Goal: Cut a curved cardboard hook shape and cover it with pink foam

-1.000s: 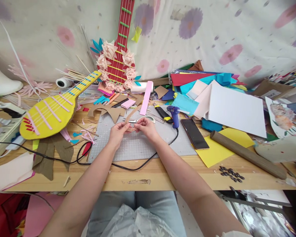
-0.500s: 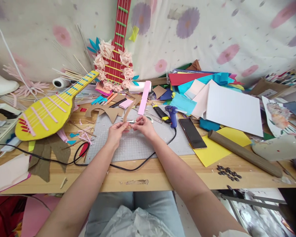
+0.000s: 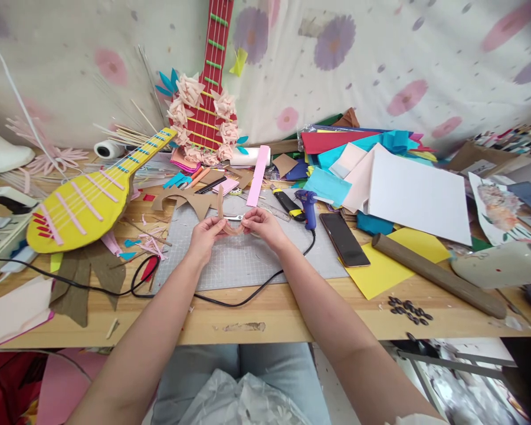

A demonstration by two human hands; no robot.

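Holding a curved brown strip (image 3: 220, 203) over the grey cutting mat (image 3: 248, 268), near the middle of the tabletop (image 3: 292, 321). Gripped by the left hand (image 3: 202, 239) with thumb and fingers pinched down onto it. Gripped likewise by the right hand (image 3: 268, 229), fingers closed against the thumb at the far end of the lower curve. Rising almost upright from the left fingers, then sagging in a shallow bend across to the right fingers.

Compared with a second ago: spread slightly farther apart at the hands, with more of the strip's lower curve now visible between them. Tipped clearly to the right at the free end in both earlier views; now standing nearly straight. Also newly hidden, behind the right hand: most of the handle of the scissors (image 3: 235, 218). Between the hands, just beyond the curve: the scissors' metal part, whether touched by the right fingers impossible to tell.

Unchanged in place on and around the mat: purple glue gun (image 3: 309, 211), black-and-yellow utility knife (image 3: 287, 203), pink strip (image 3: 258, 176), phone (image 3: 345, 239). Likewise off to the left: yellow paper instrument (image 3: 82, 206).
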